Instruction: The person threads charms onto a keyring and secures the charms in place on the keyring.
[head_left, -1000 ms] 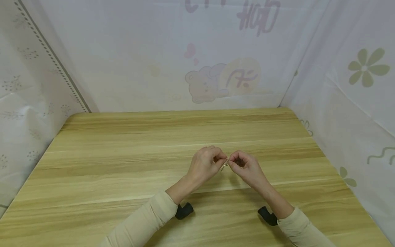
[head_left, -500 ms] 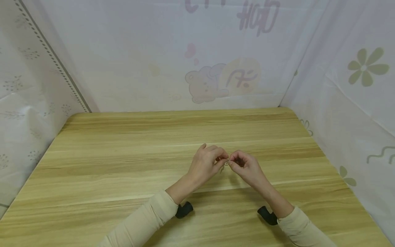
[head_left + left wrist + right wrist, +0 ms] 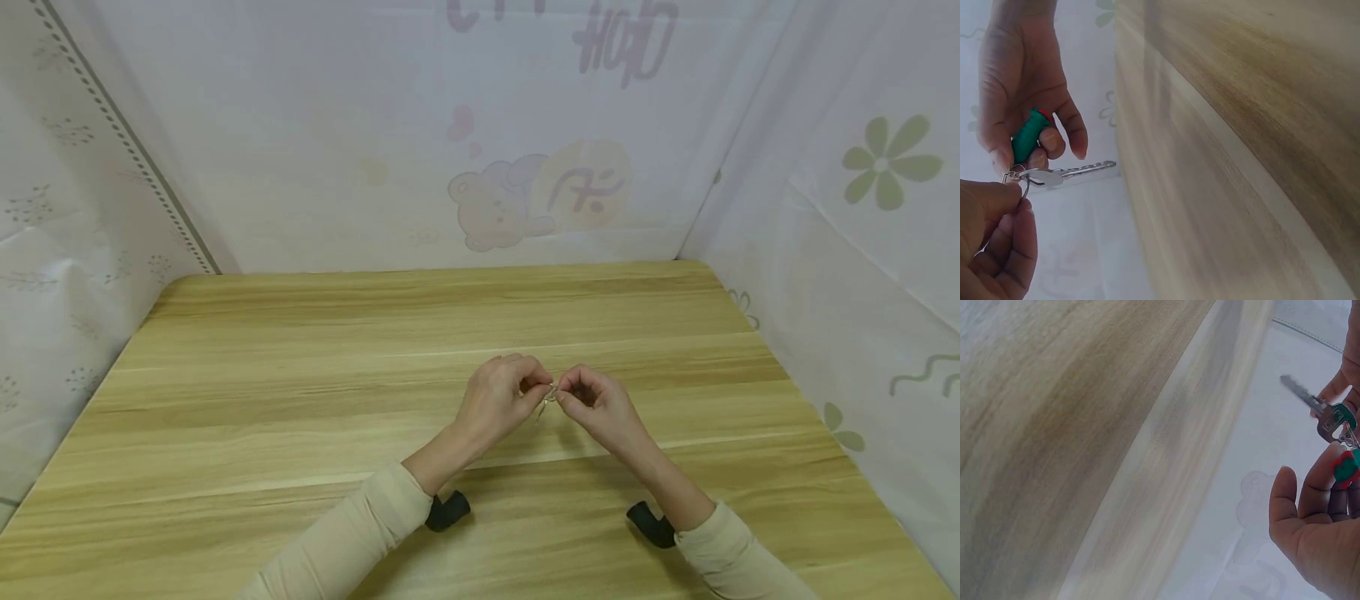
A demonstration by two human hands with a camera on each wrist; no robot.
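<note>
Above the table's middle, my left hand (image 3: pixel 498 396) and right hand (image 3: pixel 600 407) meet at the fingertips over a small key ring (image 3: pixel 552 394). In the left wrist view, my left thumb and finger pinch the wire ring (image 3: pixel 1025 187). A silver key (image 3: pixel 1054 177) hangs on it, its blade sticking out toward the table side. My right fingers curl round a green and red charm (image 3: pixel 1027 136), which joins the ring by a short chain. From the right wrist view, the key (image 3: pixel 1329 422) shows a dark head, and the charm's red and green end (image 3: pixel 1345 469) peeks out of my right hand.
The wood-grain table (image 3: pixel 300 375) spreads under both arms. Patterned white cloth (image 3: pixel 337 150) walls the back and both sides. A black angled piece (image 3: pixel 448 511) sits by the left cuff, another black piece (image 3: pixel 651 525) by the right cuff.
My left outer fingers lifted half a second ago and have come back down. The hanging key has swung slightly. My right hand has stayed in place.
</note>
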